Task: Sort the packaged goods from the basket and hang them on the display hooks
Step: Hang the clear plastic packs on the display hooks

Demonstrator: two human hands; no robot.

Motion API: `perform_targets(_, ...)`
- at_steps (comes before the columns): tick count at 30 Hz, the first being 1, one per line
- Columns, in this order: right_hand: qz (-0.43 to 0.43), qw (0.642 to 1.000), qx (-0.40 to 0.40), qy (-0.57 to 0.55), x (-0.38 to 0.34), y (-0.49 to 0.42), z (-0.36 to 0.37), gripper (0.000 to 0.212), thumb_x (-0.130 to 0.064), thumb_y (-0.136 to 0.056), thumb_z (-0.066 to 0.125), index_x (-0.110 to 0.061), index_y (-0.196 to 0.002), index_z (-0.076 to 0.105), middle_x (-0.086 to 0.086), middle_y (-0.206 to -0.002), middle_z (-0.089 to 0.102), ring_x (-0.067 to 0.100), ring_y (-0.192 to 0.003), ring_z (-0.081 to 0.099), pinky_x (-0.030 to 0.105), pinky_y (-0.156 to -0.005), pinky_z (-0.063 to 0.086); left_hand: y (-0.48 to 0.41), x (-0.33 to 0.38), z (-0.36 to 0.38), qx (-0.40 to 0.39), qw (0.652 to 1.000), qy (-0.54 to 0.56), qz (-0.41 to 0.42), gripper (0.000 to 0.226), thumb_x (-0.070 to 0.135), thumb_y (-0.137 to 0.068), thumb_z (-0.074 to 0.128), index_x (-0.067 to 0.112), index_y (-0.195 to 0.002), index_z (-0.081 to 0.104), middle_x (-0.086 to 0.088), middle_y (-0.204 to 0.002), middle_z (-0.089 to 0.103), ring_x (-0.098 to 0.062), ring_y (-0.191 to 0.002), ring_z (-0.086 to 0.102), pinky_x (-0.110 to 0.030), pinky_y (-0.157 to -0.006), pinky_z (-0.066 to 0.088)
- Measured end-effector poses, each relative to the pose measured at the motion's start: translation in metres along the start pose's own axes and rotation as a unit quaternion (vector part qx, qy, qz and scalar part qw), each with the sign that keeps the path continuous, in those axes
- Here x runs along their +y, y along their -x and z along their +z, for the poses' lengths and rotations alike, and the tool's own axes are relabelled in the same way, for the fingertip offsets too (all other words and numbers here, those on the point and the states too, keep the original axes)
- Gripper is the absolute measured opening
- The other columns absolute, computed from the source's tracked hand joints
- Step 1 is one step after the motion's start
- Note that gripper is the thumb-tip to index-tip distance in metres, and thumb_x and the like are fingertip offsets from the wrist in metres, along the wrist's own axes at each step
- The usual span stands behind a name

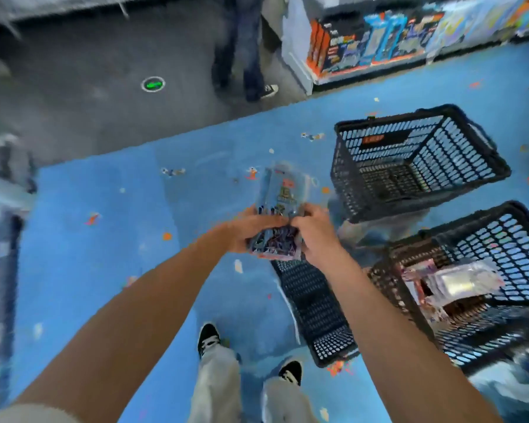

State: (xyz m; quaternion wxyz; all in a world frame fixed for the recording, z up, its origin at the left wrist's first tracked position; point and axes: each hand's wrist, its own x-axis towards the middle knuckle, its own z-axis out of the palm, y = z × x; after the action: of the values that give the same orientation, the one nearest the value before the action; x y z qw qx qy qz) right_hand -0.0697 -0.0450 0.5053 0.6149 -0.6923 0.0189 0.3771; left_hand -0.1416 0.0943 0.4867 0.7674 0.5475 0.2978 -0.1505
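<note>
Down on the blue floor (89, 239), speckled with little confetti-looking marks, sit three black plastic mesh baskets. One empty basket (416, 160) is at about 2 o'clock, tipped toward the camera. The stocked basket (486, 288) at 4 o'clock has shiny, crinkly packets (458, 282) lying in it. A third one (315, 312) lies flat just below the hands.

Both hands are closed on a small stack of packs (280, 215) held out front at centre, well above the floor. The left hand (248, 230) pinches the left edge and the right hand (315, 236) wraps the right side. They look like flat carded packs with glossy film fronts, but the blur kills the detail.

What could go wrong: slick film on film means the stack could fan out and slide apart if the grip loosens while sorting. No display hooks are in view, so hanging still needs a turn, and the baskets are close to the feet (290, 372), easy to kick.
</note>
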Motion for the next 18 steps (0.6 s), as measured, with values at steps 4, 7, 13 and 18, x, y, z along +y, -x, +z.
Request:
perform_targets(4,-0.005,0.993,-0.096,0.062,-0.006,0.01,0.121,0.027,0.011,-0.091,0.054,-0.013,-0.086,0.066,0.005,-0.083,0.069,0.015,-0.071,0.067,0.028,-0.059,0.055,0.077,-0.013,-0.105,0.074,0.994,0.073,0.033,0.03,0.012,-0.098,0.068,0.006,-0.128,0.064,-0.014,-0.107,0.076,-0.029,-0.088,0.076,-0.046,-0.072,0.064)
perform_targets(7,-0.008,0.982,-0.163,0.095,0.006,0.021,0.219,0.023,0.011,-0.089,0.054,0.0,-0.104,0.069,0.016,-0.098,0.073,0.024,-0.084,0.07,0.035,-0.067,0.06,0.139,-0.032,-0.184,0.127,0.985,0.102,0.058,0.036,0.019,-0.092,0.076,0.011,-0.126,0.066,-0.016,-0.113,0.075,-0.034,-0.097,0.074,-0.054,-0.081,0.062)
perform_targets(13,-0.013,0.948,-0.281,0.146,0.035,0.072,0.431,0.048,-0.006,-0.062,0.066,0.003,-0.109,0.065,0.026,-0.109,0.072,0.031,-0.089,0.071,0.056,-0.083,0.06,0.284,-0.086,-0.324,0.28,0.932,0.186,0.134,0.038,0.024,-0.089,0.08,0.01,-0.123,0.07,-0.021,-0.122,0.072,-0.043,-0.11,0.07,-0.067,-0.096,0.053)
perform_targets(18,-0.039,0.897,-0.392,0.201,0.047,0.142,0.584,0.036,-0.008,-0.064,0.066,-0.006,-0.099,0.063,0.024,-0.103,0.072,0.039,-0.092,0.072,0.055,-0.078,0.062,0.417,-0.112,-0.397,0.388,0.866,0.246,0.199,0.046,0.03,-0.085,0.082,0.012,-0.125,0.067,-0.018,-0.124,0.072,-0.037,-0.108,0.071,-0.058,-0.098,0.055)
